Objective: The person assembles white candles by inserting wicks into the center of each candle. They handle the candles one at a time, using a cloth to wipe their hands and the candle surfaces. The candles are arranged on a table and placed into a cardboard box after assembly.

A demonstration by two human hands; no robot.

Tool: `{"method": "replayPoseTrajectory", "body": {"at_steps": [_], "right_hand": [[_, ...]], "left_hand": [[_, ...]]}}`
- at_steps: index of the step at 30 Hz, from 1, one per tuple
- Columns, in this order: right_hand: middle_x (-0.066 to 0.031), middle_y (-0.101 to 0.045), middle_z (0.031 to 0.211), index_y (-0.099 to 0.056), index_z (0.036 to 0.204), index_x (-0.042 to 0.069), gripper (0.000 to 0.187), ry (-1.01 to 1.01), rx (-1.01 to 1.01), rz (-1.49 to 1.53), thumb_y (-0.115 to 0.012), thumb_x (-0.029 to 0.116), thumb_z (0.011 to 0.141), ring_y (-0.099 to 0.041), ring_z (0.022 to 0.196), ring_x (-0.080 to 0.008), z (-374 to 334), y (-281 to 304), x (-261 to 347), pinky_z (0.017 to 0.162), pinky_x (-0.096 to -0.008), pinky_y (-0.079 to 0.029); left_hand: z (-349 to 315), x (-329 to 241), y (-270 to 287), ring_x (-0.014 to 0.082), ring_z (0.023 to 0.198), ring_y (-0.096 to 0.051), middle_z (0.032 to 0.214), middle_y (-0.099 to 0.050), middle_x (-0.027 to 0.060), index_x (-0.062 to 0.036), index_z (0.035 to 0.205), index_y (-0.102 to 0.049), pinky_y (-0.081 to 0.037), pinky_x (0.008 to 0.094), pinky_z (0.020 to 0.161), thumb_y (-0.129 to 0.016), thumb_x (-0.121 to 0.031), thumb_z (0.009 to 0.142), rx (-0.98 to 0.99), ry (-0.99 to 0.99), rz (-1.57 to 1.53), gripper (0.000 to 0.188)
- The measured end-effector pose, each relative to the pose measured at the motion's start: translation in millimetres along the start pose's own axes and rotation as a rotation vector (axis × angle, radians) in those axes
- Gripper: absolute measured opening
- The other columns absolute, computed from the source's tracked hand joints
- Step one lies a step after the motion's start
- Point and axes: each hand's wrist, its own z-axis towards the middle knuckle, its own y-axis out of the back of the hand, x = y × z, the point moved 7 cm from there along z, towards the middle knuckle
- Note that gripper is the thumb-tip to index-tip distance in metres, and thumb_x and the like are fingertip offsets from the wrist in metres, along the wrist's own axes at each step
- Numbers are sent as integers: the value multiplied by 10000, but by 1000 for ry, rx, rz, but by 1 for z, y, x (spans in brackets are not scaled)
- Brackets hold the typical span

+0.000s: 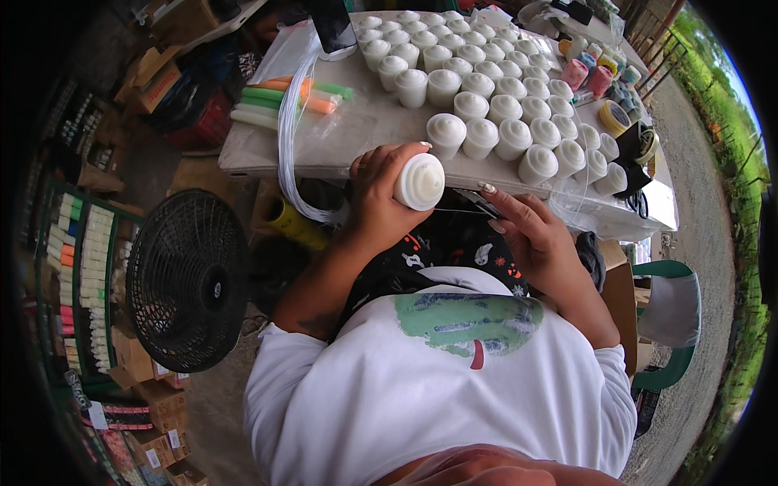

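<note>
My left hand (379, 194) is closed round a white candle (421, 183), with its round swirled top tilted toward me, just in front of the table edge. To its right, my right hand (528, 231) grips a slim dark tool (478, 201) with a silvery edge; its exact kind is hard to make out. A thin pale strand stretches between the two hands. Many similar white candles (445, 134) stand in rows on the table (373, 130) beyond. Left of my left hand, a bundle of long white wicks (289, 134) hangs over the table edge.
Green, orange and white tapers (284, 101) lie at the table's left. Coloured jars (600, 79) and a yellow tape roll (614, 117) sit on the right. A black fan (188, 279) stands at my left, near shelves and cardboard boxes (158, 405). A green chair (666, 360) is at right.
</note>
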Motion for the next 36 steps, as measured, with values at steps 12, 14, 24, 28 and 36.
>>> {"method": "replayPoseTrajectory", "body": {"at_steps": [12, 14, 24, 28, 36], "right_hand": [[-85, -644, 1089, -563, 1220, 117, 505, 7, -3, -156, -623, -30, 741, -638, 896, -300, -8, -10, 6, 760, -392, -522], [-86, -640, 1091, -567, 1211, 117, 506, 47, -33, -186, -622, -35, 731, -636, 885, -299, -8, -12, 7, 759, -395, -520], [-73, -621, 1117, -590, 1200, 114, 502, 140, -17, -258, -609, -40, 723, -611, 848, -273, -8, -14, 15, 721, -380, -502], [-65, -617, 1123, -593, 1203, 120, 500, 148, -39, -278, -603, -31, 726, -607, 841, -259, -8, -11, 16, 707, -376, -498], [-56, -616, 1125, -594, 1192, 115, 497, 160, -4, -312, -605, -30, 716, -598, 826, -249, -10, -15, 17, 697, -371, -496]], "left_hand": [[-4, -31, -8, 259, 1036, -547, 1076, -575, 31, -168, 1203, -558, -292, 485, 978, -806, -128, 615, 73, -124, 198, 639], [-7, -27, -9, 240, 1079, -512, 1085, -543, -1, -204, 1227, -548, -242, 513, 992, -804, -165, 633, 93, -101, 175, 648], [-8, -33, -7, 244, 1055, -510, 1058, -535, 1, -206, 1212, -554, -249, 529, 987, -808, -159, 625, 107, -92, 239, 642], [-7, -34, -7, 243, 1058, -507, 1058, -534, 0, -207, 1212, -554, -249, 532, 990, -807, -152, 623, 117, -83, 240, 644], [-8, -34, -6, 243, 1077, -495, 1071, -531, -6, -219, 1221, -553, -241, 538, 1001, -804, -138, 610, 127, -74, 263, 665]]}}
